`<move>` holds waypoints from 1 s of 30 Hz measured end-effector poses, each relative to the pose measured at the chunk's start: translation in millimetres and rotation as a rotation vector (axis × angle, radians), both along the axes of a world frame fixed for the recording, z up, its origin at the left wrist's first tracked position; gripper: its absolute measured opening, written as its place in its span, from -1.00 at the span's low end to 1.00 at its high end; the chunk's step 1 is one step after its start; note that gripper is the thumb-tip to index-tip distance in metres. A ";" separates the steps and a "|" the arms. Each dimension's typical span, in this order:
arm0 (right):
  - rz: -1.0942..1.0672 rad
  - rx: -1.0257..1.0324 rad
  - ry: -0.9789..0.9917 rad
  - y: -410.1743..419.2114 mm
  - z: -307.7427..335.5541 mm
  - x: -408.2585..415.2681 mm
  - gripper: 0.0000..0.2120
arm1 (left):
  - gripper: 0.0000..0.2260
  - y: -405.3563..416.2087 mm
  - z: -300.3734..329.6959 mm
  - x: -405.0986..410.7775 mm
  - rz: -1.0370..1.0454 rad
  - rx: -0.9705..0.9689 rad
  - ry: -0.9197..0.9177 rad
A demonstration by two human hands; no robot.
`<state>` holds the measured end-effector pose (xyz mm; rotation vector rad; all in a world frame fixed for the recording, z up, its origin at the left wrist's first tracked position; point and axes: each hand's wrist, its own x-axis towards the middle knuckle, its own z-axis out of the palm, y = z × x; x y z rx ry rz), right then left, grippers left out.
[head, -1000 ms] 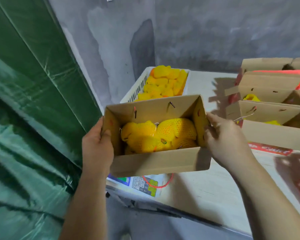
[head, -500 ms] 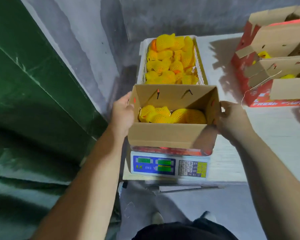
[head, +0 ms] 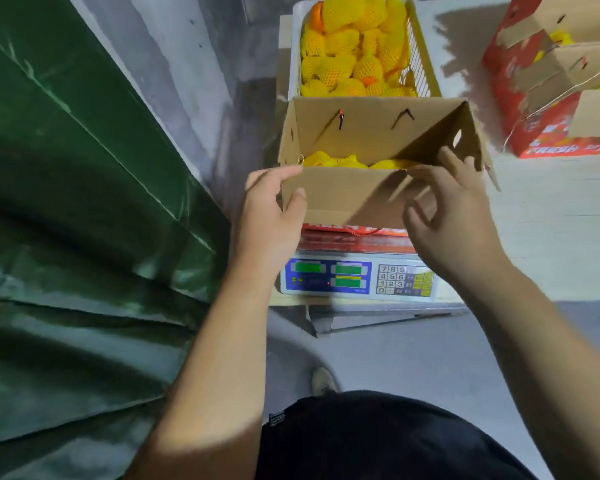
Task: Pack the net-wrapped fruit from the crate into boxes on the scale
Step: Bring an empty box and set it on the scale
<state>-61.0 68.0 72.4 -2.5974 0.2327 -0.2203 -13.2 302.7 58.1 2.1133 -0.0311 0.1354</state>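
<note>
Two hands are at the box [head: 343,199], which sits on the scale [head: 357,278] right in front of you. Your left hand [head: 274,216] pinches the near left corner, thumb on the front wall. Your right hand [head: 454,216] is spread loose by the near right corner and holds nothing. A few net-wrapped fruit [head: 336,161] lie low in the box. More fruit waits in the crate [head: 421,64], straight behind the box, its long side running away from you. Your right hand is free, so I think it should reach over the box

A white table [head: 551,220] carries a scale [head: 357,275], crate [head: 425,60] and red boxes [head: 534,109].
</note>
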 end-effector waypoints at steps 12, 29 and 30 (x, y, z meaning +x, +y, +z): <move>0.214 0.315 -0.139 5.6 16.4 -81.0 -0.67 | -0.73 7.5 13.6 -101.8 0.100 -0.254 -0.022; 0.156 0.430 -0.143 65.0 39.2 -40.3 -0.67 | -0.68 24.2 41.6 -64.5 -0.070 -0.282 0.050; 0.143 0.437 -0.149 66.9 40.5 -33.6 -0.68 | -0.69 25.2 43.8 -57.5 -0.085 -0.274 0.056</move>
